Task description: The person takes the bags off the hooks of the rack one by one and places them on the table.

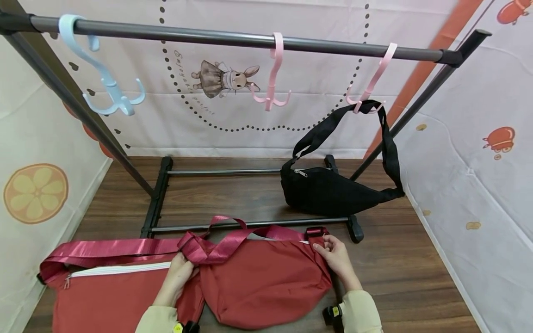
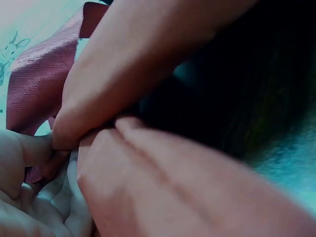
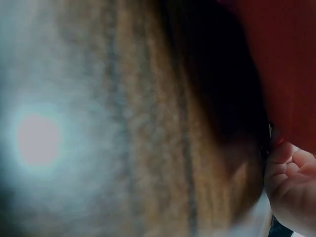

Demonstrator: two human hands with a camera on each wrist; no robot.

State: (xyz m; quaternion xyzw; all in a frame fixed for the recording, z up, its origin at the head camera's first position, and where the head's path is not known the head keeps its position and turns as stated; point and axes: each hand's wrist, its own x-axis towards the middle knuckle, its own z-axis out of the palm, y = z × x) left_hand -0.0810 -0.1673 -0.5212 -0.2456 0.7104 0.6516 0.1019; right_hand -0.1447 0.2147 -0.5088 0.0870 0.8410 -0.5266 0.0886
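A red shoulder bag [image 1: 262,282] with a wide, shiny crimson strap [image 1: 226,247] is held by both hands, low in the head view. My left hand [image 1: 179,273] grips its left end, where the strap bunches; the left wrist view shows those fingers [image 2: 59,192] around folds of red fabric. At the opposite end my right hand [image 1: 336,256] pinches the corner just below a dark strap buckle [image 1: 315,231]. In the right wrist view, curled fingers [image 3: 291,163] meet the red fabric's edge. Another red bag [image 1: 112,300] with a white zipper lies to the left, partly behind my left forearm.
A dark metal rack [image 1: 200,37] stands ahead over a wooden floor [image 1: 408,268]. From its top bar hang a blue hook [image 1: 110,83], a pink hook [image 1: 272,74] and a second pink hook [image 1: 374,76] bearing a black waist bag [image 1: 329,189]. Printed white cloth surrounds it.
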